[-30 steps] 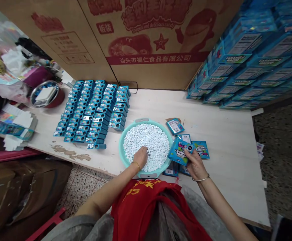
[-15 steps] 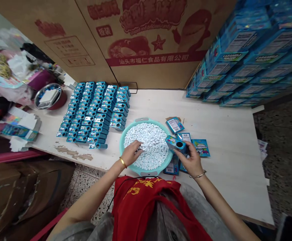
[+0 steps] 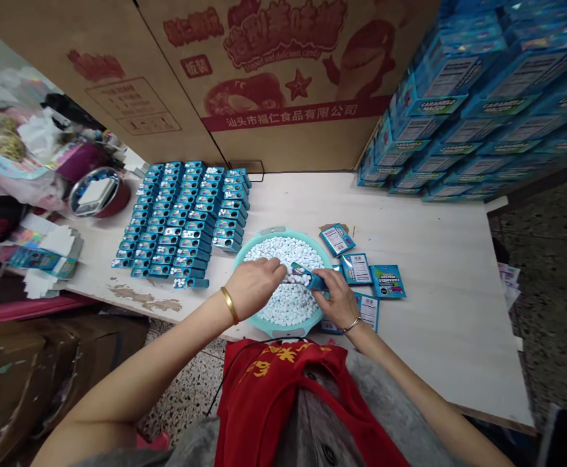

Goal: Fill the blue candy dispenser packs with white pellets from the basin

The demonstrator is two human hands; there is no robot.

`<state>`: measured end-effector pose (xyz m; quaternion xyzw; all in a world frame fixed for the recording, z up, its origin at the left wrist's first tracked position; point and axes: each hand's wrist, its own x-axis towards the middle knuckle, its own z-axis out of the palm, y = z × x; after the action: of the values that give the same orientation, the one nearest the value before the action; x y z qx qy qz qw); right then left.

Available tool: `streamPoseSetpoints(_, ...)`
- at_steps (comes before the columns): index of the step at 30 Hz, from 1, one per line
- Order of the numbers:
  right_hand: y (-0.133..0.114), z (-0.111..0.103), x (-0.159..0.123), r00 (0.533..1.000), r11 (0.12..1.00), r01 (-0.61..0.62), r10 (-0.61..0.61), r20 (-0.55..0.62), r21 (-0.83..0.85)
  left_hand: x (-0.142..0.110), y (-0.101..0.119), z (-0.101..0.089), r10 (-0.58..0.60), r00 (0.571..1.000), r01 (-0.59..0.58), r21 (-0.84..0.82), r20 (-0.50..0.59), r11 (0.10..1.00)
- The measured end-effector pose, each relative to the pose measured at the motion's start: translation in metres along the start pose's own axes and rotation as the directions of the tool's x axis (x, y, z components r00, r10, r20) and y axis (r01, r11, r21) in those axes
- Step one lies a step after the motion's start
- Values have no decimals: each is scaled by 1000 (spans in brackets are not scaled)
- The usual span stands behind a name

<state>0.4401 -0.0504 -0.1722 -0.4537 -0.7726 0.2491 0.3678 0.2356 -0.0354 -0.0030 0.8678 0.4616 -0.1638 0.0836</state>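
Note:
Over a mint-green basin [image 3: 252, 243] full of small white candies [image 3: 288, 305], my right hand [image 3: 337, 297] grips a small blue candy box [image 3: 316, 281]. The box is tilted toward the left, and white candies show on its upper face. My left hand [image 3: 257, 285] is beside the box's left end, fingers curled together above the candies; whatever they hold is hidden. Flat blue printed packs [image 3: 387, 281] lie on the table right of the basin, some partly under my right hand and the basin's rim.
Rows of blue boxes [image 3: 176, 220] with round holes, many showing white candies, stand left of the basin. A large carton [image 3: 283, 146] backs the table [image 3: 439, 311]. Stacked blue display boxes [image 3: 439, 104] rise at the right. A metal bowl [image 3: 99, 194] and bags sit far left.
My right hand has brought the blue box left, from the basin's right rim to over the candies. My left hand has risen from the candies toward the box's left end.

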Motion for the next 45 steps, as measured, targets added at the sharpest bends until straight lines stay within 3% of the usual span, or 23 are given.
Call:
streamPoseSetpoints(4, 2, 3, -2, 1000, 1000, -4, 4, 0, 11, 1, 13, -11, 16, 1000, -14, 66, -19, 998)
streamPoseSetpoints(7, 7, 4, -4, 1000, 1000, -9, 9, -4, 21, -2, 7, 0, 10, 995, -5, 48, -102, 999)
streamPoseSetpoints(9, 10, 4, -5, 1000, 999, -19, 20, -15, 37, -5, -9, 21, -59, 986, 60, -1, -155, 998)
streamPoseSetpoints(11, 13, 1, -7, 998, 997, -57, 59, -37, 59, -6, -32, 53, -188, 972, 183, -49, -142, 982)
streamPoseSetpoints(14, 19, -5, -9, 987, 987, -136, 142, -71, 88, 0, -62, 111, -340, 940, 339, -81, 4, 937)
streamPoseSetpoints(16, 21, -10, -10, 977, 979, -180, 190, -98, 98, 12, -68, 147, -322, 944, 331, -177, 74, 927)
streamPoseSetpoints(20, 24, -19, -10, 951, 962, -251, 266, -159, 107, 49, -45, 189, -217, 973, 232, -351, 82, 907)
streamPoseSetpoints(25, 22, -24, -10, 926, 941, -308, 330, -182, 142, 76, -15, 202, -183, 983, 178, -468, 35, 866)
streamPoseSetpoints(28, 23, -25, -12, 914, 925, -337, 366, -175, 176, 63, -18, 198, -165, 986, 132, -562, -8, 817)
streamPoseSetpoints(31, 23, -26, -13, 920, 937, -319, 342, -189, 141, 36, -28, 179, -139, 985, 35, -662, -105, 748)
streamPoseSetpoints(37, 17, -17, -9, 980, 987, -158, 157, -126, 0, -6, -37, 101, -56, 973, -87, -581, -225, 809)
streamPoseSetpoints(40, 10, -8, -6, 994, 997, -79, 78, -74, -7, -11, -31, 62, -3, 984, -81, -458, -179, 885)
streamPoseSetpoints(45, -2, 4, -2, 999, 1000, -25, 25, -32, 11, -4, -8, 13, -12, 999, 18, -167, 37, 986)
